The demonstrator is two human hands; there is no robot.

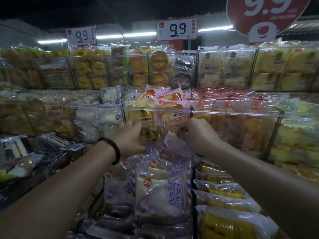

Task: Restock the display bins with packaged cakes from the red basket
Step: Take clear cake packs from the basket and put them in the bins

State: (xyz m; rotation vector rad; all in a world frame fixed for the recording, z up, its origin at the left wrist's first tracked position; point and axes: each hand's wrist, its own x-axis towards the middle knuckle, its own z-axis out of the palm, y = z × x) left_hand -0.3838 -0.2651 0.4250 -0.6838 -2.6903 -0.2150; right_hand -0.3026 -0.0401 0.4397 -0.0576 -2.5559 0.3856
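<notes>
The packaged cake (174,144) was held upright behind the row of like packs (155,192), its top seam pinched by the right hand (196,133); the left hand (131,137) was laid against its side, grip unseen. It was judged light, squashy, slippery-filmed: best taken by seams

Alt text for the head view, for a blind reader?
The right hand pinches the top of a purple-printed packet while the left hand touches its side. Behind stand clear bins of packaged cakes under 9.9 price signs.
</notes>
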